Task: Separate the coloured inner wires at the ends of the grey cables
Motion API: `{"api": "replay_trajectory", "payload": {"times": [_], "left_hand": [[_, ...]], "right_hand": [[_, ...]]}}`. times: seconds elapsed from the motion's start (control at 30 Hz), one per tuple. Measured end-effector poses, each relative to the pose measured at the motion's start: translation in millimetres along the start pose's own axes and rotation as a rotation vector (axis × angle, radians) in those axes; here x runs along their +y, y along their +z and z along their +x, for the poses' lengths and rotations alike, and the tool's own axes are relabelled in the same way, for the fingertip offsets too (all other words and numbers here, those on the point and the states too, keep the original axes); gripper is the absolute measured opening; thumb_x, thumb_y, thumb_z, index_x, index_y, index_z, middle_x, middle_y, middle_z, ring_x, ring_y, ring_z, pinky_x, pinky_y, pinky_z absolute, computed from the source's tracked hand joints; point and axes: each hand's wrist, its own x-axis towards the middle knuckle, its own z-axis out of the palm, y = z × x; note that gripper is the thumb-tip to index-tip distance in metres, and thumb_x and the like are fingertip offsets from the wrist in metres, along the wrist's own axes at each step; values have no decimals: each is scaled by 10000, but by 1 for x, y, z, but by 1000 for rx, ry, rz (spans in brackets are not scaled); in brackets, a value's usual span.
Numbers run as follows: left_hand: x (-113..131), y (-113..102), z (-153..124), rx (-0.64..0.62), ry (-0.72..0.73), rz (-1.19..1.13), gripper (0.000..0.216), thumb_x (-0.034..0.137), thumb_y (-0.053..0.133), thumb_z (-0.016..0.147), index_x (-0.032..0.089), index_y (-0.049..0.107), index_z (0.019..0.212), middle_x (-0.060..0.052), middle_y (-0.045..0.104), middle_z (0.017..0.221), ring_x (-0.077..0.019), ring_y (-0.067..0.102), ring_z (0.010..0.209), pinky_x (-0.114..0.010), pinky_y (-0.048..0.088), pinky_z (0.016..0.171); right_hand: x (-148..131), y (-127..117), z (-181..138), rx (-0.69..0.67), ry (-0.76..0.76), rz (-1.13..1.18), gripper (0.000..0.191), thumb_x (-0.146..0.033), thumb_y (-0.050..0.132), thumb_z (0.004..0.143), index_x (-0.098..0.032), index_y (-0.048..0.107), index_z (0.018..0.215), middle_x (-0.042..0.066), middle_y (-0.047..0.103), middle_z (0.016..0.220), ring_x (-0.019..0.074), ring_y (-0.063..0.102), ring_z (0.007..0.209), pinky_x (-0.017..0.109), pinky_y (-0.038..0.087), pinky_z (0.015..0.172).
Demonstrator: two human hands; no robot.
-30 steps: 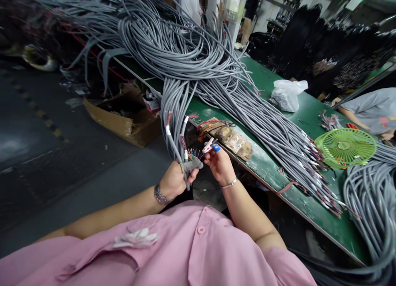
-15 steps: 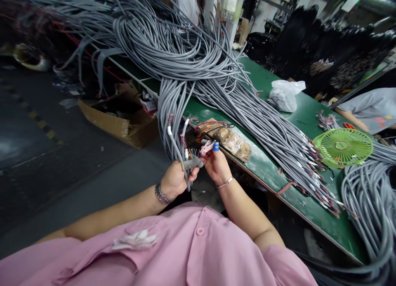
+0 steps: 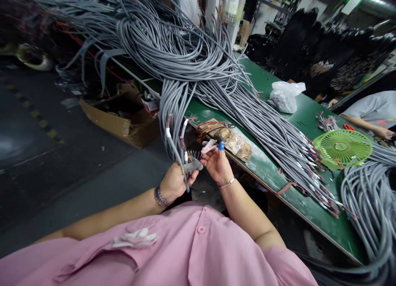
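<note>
My left hand (image 3: 173, 180) is closed around grey cables (image 3: 177, 147), its thumb wrapped in a grey cover. Thin coloured wires (image 3: 193, 155) fan out from a cable end just above that thumb. Close by on the right, my right hand (image 3: 218, 167) has its fingers bent toward the wire tips. Its thumb, in a blue finger cover (image 3: 221, 145), stands apart from a fingertip in a pale pink wrap (image 3: 209, 146). Whether the right fingers touch a wire is too small to tell. Neighbouring cable ends with white sleeves (image 3: 168, 132) hang beside the left hand.
A large heap of grey cables (image 3: 161, 50) lies along the green table (image 3: 256, 77). A taped cardboard piece (image 3: 235, 143) rests near the edge. Farther right are a green fan (image 3: 342, 147), a plastic bag (image 3: 286, 97) and another person's arm (image 3: 368, 123). A cardboard box (image 3: 123, 123) is on the floor.
My right thumb has lifted away from the pink-wrapped finger, and the right hand has shifted slightly right. The left hand keeps its hold on the cables. At far right, the other person's hand has come into view.
</note>
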Motion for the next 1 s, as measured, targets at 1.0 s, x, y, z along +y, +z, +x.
{"api": "replay_trajectory", "payload": {"times": [1.0], "left_hand": [[-7, 6, 10, 86, 91, 42, 197, 292, 728, 705, 114, 648, 680, 8, 563, 487, -61, 425, 377, -173, 286, 336]], "right_hand": [[-2, 8, 9, 152, -126, -41, 368, -520, 709, 737, -161, 653, 802, -42, 493, 600, 69, 422, 528, 186, 359, 485]]}}
